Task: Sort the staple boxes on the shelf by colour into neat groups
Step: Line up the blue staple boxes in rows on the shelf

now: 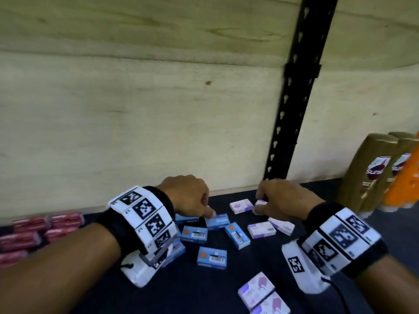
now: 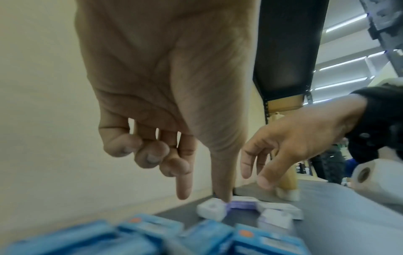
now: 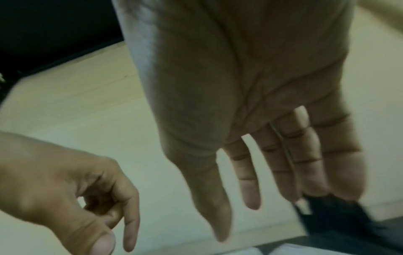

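Several blue staple boxes (image 1: 212,257) lie scattered at the middle of the dark shelf (image 1: 192,291). Several lilac boxes (image 1: 261,230) lie to their right, two more (image 1: 256,288) near the front edge. Red boxes (image 1: 65,219) sit grouped at the far left. My left hand (image 1: 209,211) reaches down onto a blue box (image 1: 216,220). In the left wrist view the left hand (image 2: 203,196) has index finger and thumb straight, the other fingers curled, and holds nothing. My right hand (image 1: 258,205) hovers over a lilac box (image 1: 260,202) at the back. In the right wrist view the right hand (image 3: 237,222) has straight, empty fingers.
Gold shampoo bottles (image 1: 371,175) and an orange bottle (image 1: 405,184) stand at the right end of the shelf. A black slotted upright (image 1: 292,98) rises behind the right hand. A pale wooden back panel (image 1: 136,121) closes the shelf.
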Available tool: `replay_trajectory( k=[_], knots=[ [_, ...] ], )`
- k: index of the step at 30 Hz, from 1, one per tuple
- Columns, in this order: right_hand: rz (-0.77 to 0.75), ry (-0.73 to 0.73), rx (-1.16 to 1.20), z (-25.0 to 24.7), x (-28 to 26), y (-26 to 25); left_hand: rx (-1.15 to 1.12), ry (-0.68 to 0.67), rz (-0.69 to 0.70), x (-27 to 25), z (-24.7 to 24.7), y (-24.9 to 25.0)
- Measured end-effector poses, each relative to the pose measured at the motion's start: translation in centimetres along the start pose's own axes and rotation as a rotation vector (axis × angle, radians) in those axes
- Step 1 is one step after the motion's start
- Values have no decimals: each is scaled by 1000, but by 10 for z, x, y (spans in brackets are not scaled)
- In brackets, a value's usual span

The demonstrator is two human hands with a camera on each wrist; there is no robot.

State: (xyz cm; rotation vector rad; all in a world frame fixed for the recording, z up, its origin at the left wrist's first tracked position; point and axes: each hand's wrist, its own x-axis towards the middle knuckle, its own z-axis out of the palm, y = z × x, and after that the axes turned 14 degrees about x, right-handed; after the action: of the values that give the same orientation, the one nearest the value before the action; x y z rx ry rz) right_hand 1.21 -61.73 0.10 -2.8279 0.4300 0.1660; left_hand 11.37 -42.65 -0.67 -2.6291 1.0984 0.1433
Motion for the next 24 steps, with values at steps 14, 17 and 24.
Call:
replay_trajectory(
  k=[14, 17, 24],
  knots=[
    [-416, -260, -140, 33, 69, -127, -4, -296, -238, -47, 41, -118],
    [-383, -273, -198, 40, 79, -134, -70, -345, -190, -44, 47, -116],
    [-359, -262, -280, 47, 89, -142, -124, -326, -152, -42, 48, -117]
  ],
)
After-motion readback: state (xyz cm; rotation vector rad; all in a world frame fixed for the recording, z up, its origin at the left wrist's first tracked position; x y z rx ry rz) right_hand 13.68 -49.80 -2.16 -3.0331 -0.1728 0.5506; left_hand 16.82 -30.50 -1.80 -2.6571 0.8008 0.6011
